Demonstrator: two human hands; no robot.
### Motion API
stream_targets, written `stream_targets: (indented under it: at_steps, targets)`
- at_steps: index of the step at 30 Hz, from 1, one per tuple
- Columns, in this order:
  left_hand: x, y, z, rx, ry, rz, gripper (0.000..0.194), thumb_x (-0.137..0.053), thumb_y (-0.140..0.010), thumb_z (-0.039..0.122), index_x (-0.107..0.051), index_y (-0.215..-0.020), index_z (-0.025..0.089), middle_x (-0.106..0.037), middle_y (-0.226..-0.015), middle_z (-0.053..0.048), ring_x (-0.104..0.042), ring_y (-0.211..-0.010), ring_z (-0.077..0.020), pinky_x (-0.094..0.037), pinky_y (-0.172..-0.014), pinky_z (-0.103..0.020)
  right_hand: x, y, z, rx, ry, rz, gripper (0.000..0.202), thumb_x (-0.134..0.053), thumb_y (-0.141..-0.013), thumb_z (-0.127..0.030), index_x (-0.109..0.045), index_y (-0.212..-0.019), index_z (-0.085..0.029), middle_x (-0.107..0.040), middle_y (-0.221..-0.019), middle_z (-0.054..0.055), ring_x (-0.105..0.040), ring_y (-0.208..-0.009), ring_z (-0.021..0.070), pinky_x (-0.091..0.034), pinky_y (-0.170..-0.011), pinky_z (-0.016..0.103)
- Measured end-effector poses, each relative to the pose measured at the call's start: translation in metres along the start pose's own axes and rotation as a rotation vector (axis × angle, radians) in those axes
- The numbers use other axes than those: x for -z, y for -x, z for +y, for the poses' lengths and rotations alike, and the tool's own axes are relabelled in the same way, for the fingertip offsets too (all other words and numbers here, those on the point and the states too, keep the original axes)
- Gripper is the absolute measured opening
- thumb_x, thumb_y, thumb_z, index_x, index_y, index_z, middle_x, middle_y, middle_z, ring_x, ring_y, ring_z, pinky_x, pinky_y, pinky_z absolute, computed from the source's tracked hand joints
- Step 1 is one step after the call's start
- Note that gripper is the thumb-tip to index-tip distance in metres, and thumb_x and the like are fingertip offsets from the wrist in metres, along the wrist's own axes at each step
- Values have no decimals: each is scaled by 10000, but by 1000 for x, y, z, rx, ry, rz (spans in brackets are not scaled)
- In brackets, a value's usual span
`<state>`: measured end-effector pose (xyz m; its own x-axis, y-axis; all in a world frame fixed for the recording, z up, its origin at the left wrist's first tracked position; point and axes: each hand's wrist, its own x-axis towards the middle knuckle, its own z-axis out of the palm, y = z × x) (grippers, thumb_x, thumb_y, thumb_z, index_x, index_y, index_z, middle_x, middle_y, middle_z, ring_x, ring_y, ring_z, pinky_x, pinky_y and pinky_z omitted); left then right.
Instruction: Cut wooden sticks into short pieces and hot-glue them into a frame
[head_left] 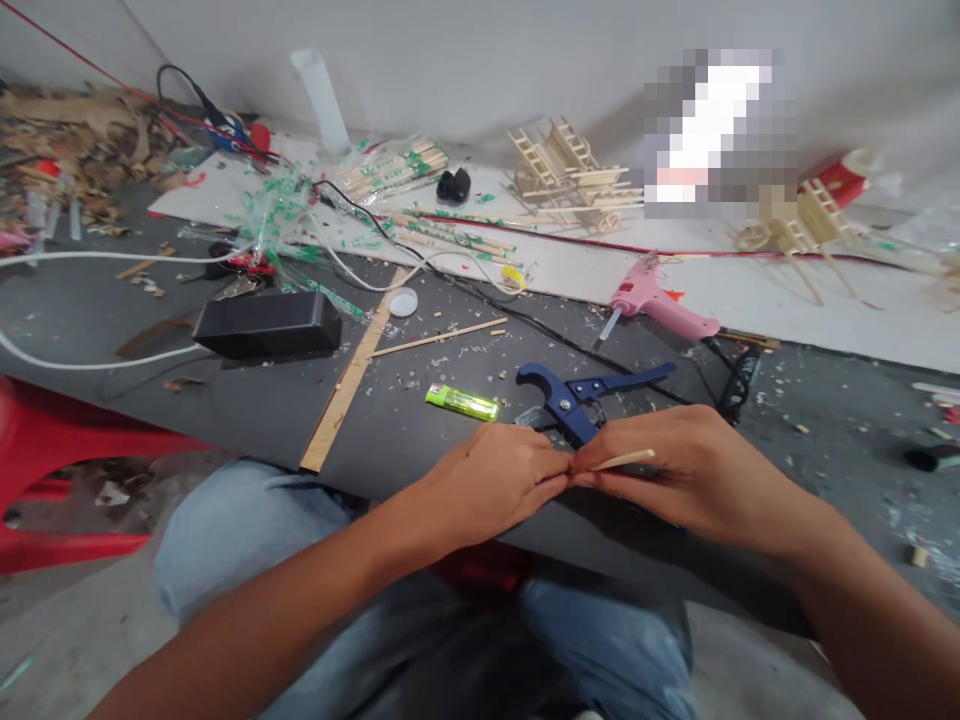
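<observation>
Near the front edge of the dark table, my right hand pinches a short thin wooden stick, its free end pointing right. My left hand is closed, its fingertips meeting those of my right hand; what it grips, if anything, is hidden between the fingers. Just beyond the hands lie a blue cutter with spread handles and a green lighter. A longer thin stick rests farther back on the table.
A black box and a flat wooden strip are at left. Beyond the cutter lies a pink glue gun. Wooden stick models, bundled sticks and cables are along the back. A red stool stands at lower left.
</observation>
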<state>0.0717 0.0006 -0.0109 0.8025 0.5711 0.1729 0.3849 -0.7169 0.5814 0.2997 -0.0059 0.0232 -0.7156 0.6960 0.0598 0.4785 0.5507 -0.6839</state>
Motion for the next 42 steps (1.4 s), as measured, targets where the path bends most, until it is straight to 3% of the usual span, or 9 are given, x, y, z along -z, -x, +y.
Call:
stream_targets:
  at_steps: [13, 17, 22, 25, 28, 31, 35, 39, 42]
  targets:
    - [-7, 3, 0, -66, -88, 53, 253, -530, -1032, 239, -724, -942, 103, -738, -821, -65, -683, -738, -170, -493, -692, -260, -5, 1, -3, -7, 9, 4, 136, -569, -1008, -250, -691, -950, -242, -742, -800, -4, -674, -680, 151, -472, -629, 279]
    - [-10, 1, 0, -75, -89, 87, 278, -497, -1046, 238, -726, -982, 93, -747, -851, -82, -698, -766, -181, -507, -709, -267, 12, 4, 6, -83, -39, -4, 146, -629, -985, -361, -706, -1035, -247, -762, -907, 17, -711, -773, 169, -527, -703, 287]
    - [-4, -1, 4, -43, -40, 116, 218, -541, -1026, 212, -720, -935, 126, -730, -789, -41, -701, -741, -160, -509, -710, -247, 37, 21, 28, -250, 346, 173, 566, -645, -896, -642, -643, -1268, -215, -717, -1162, 127, -688, -1036, 298, -540, -881, 405]
    - [10, -1, 7, -41, -18, 257, 206, -578, -1007, 201, -723, -875, 141, -739, -779, -27, -702, -721, -137, -501, -685, -219, 24, 27, 32, -241, 580, 113, 847, -611, -842, -757, -530, -1435, -157, -595, -1379, 188, -575, -1247, 386, -477, -1038, 524]
    - [29, -1, 10, -15, -12, 423, 143, -628, -973, 162, -744, -891, 151, -772, -824, -19, -718, -737, -118, -509, -691, -196, 5, 28, 29, -236, 705, 113, 985, -624, -812, -768, -462, -1482, -65, -524, -1428, 244, -500, -1307, 417, -446, -1073, 565]
    - [46, -1, 10, 35, 1, 516, 109, -662, -949, 146, -757, -897, 152, -796, -886, -21, -734, -789, -115, -523, -739, -193, -4, 23, 23, -242, 757, 100, 854, -646, -843, -628, -492, -1442, -38, -547, -1392, 244, -501, -1294, 402, -434, -1084, 547]
    - [60, -2, 6, 78, -36, 583, 98, -691, -931, 154, -755, -857, 150, -788, -861, -16, -724, -769, -112, -518, -718, -196, -7, 13, 15, -351, 835, 96, 646, -669, -768, -467, -626, -1281, -77, -657, -1181, 189, -625, -1064, 373, -503, -945, 510]
    - [70, 0, 0, 54, -234, 663, 86, -676, -938, 141, -746, -889, 143, -771, -844, -20, -712, -751, -113, -506, -697, -203, -12, 8, 11, -544, 841, 135, 344, -606, -800, -414, -686, -1026, -167, -700, -934, 106, -683, -828, 341, -508, -716, 453]
    - [74, 3, -3, 61, -430, 695, 86, -658, -945, 124, -744, -941, 129, -771, -882, -36, -722, -789, -127, -505, -710, -217, -12, 8, 10, -557, 684, 259, 288, -574, -814, -398, -640, -1002, -190, -699, -897, 76, -688, -773, 311, -477, -632, 409]
